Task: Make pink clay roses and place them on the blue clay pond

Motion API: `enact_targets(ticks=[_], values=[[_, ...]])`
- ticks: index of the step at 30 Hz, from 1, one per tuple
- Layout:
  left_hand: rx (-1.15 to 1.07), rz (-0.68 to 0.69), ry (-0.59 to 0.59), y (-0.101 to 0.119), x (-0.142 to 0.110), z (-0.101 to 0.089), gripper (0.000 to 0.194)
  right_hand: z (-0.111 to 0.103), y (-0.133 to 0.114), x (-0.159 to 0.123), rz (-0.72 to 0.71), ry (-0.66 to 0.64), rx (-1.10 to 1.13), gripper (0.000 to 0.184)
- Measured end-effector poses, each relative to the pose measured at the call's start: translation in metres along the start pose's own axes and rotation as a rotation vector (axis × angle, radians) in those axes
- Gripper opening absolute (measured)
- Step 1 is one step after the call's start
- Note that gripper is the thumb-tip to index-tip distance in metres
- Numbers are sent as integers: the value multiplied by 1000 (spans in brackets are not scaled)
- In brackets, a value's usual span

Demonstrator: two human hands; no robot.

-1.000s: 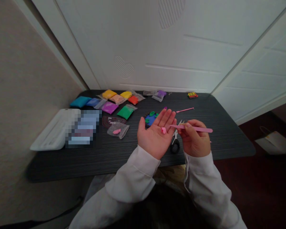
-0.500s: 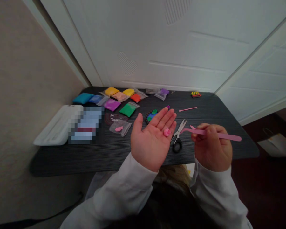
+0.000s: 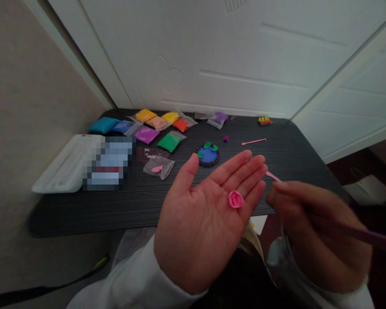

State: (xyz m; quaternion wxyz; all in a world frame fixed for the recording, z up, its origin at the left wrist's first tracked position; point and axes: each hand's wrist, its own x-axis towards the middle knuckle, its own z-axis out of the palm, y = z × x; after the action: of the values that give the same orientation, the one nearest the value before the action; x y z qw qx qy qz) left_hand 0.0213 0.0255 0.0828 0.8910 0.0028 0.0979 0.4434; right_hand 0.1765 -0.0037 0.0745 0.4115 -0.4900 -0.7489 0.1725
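Note:
My left hand (image 3: 206, 227) is stretched out palm up, fingers spread, with a small pink clay rose (image 3: 236, 199) lying at the base of its fingers. To its right, my right hand (image 3: 315, 231) is closed around pink tweezers (image 3: 354, 231), blurred by motion; their tip is hidden. Beyond my right fingertips shows the end of a pink clay tool (image 3: 273, 176). Behind my left fingers sits a round blue clay pond (image 3: 209, 154) with a dark beaded rim and green leaves. A small purple clay piece (image 3: 225, 139) lies near it.
The black table (image 3: 116, 210) holds several clay packets, including a green one (image 3: 170, 141). A bag with a pink piece (image 3: 158, 167) lies left of my hand. A white tray (image 3: 67, 165) stands at left, a pink stick tool (image 3: 254, 141) farther back. A white door rises behind.
Both hands are closer to the camera, and the rose's petals show more clearly. The tweezers' tip is out of sight. My left hand now covers the scissors, while the pond is uncovered.

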Motion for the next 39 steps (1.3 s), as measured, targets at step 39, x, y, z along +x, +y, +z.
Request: enact_targets(ticks=[39], values=[[55,41,-47,-1,1,-17,46,18,-17,6,-74,-275,24,35]])
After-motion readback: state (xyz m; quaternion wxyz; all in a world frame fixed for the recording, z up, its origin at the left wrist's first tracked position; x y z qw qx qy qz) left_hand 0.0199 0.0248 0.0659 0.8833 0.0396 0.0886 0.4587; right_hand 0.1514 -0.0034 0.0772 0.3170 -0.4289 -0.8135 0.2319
